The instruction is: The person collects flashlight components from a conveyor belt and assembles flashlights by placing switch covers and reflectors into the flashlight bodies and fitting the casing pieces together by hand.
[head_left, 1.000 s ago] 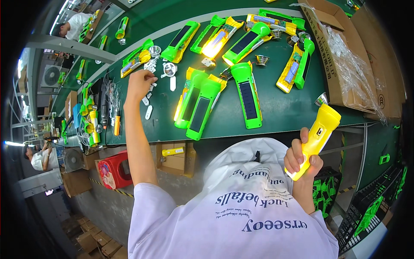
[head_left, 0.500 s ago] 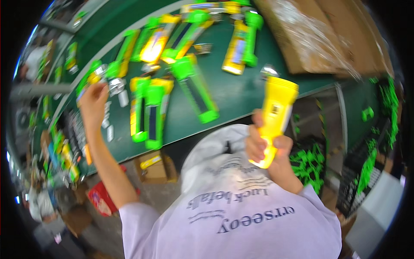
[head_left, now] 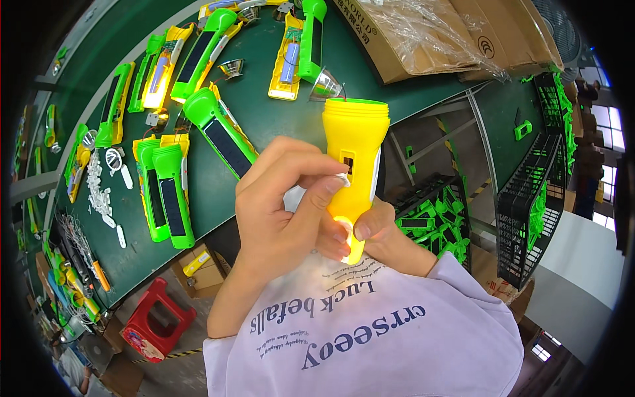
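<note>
A yellow flashlight body (head_left: 356, 132) stands nearly upright before my chest, threaded mouth up, with a dark rectangular slot (head_left: 348, 165) in its side. Around its lower end my right hand (head_left: 383, 231) is closed. My left hand (head_left: 281, 205) pinches a small white plastic piece (head_left: 344, 178) at the slot's lower edge; how far it sits in the slot is hidden by the fingertips. Beside the mouth hangs a silver reflector (head_left: 326, 86) with thin wires. Pairs of green and yellow flashlight halves lie on the bench, one green half (head_left: 218, 132) just beyond my left hand.
Small white pieces (head_left: 99, 192) lie in a pile on the green bench (head_left: 284, 122) at left. An open cardboard box (head_left: 397, 53) is at the back right. Black crates (head_left: 433, 198) of green parts stand at right, and a red stool (head_left: 159, 317) is below the bench.
My left hand has come from the small parts at the bench's left to the flashlight body, now with a white piece in its fingers. The body has shifted left and stands more upright.
</note>
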A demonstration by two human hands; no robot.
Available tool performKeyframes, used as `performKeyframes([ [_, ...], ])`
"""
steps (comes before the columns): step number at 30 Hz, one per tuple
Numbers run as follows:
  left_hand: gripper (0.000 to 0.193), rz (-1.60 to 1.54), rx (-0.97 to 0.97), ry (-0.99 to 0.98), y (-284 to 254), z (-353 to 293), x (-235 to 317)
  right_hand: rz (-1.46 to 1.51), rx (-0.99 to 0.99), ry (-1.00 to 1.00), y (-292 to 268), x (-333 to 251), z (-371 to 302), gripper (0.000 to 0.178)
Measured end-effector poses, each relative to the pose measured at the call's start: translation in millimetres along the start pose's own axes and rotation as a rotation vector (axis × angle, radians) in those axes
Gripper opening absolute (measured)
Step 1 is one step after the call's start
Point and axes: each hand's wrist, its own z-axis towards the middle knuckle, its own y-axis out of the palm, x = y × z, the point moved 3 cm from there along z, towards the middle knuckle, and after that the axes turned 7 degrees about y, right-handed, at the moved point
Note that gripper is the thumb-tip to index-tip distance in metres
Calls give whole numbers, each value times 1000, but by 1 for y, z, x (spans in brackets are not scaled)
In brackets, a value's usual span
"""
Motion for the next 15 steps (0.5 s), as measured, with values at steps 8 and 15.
performKeyframes([
  [8, 16, -58, 114, -110, 0, -1, -3, -88, 33, -26, 0, -1, -2, 26],
  [15, 14, 21, -10, -9, -6, -6, -17, -134, 235, 85, 4, -1, -8, 32],
])
